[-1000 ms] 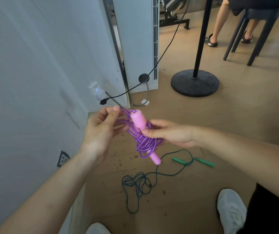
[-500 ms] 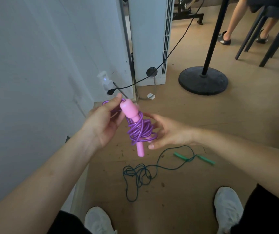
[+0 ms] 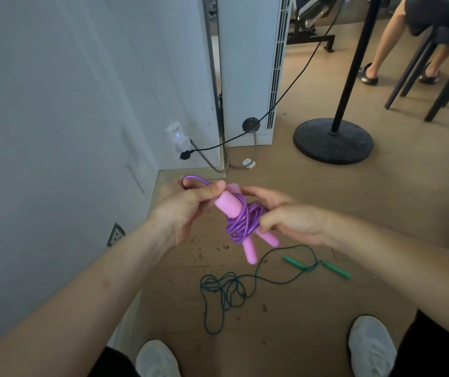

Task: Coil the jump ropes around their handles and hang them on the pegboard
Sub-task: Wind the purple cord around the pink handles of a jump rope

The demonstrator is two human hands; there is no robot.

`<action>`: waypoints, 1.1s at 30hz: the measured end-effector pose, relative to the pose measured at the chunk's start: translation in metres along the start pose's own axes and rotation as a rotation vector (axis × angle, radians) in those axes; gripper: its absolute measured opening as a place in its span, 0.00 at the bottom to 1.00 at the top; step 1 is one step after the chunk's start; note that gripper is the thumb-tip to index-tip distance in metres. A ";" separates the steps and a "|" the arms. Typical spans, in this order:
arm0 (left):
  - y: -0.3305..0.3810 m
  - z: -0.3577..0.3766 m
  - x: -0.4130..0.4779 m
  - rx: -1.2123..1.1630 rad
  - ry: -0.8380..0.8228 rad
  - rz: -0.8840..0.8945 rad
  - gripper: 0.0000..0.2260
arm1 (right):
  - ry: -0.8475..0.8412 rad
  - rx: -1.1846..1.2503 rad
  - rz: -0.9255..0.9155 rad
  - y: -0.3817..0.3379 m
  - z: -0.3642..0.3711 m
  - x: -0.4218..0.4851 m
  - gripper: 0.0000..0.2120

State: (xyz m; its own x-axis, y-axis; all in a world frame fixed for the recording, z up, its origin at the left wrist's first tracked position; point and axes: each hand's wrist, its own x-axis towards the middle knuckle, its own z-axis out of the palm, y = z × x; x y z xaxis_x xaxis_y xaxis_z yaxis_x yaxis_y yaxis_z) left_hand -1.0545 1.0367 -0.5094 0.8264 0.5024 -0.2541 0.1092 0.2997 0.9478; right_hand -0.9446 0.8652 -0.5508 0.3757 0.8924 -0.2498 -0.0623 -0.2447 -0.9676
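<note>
Two pink handles [image 3: 227, 206] sit bundled inside the purple rope [image 3: 241, 223] coil between both sets of fingers. The right hand [image 3: 285, 219], spread loose half a second ago, now wraps the coil, while the left hand [image 3: 188, 205] pinches the last free loop at its fingertips. Winding looks nearly finished; the green rope [image 3: 231, 289] lies uncoiled on the floor [image 3: 381, 213] below.

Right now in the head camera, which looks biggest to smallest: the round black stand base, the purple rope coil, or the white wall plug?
1. Black stand base
2. Purple rope coil, though it is nearest the camera, which makes it look bigger
3. White wall plug
</note>
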 end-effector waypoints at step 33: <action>0.130 -0.033 -0.095 0.273 0.123 0.386 0.11 | 0.195 -0.022 -0.617 -0.173 0.054 0.046 0.07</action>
State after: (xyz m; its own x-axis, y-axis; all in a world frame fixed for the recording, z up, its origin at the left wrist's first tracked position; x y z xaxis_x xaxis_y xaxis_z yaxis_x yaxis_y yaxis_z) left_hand -1.1367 1.0547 -0.3681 0.7654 0.6321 0.1207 -0.0381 -0.1428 0.9890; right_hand -0.9667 0.9692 -0.3969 0.4979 0.7866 0.3651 0.2368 0.2817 -0.9298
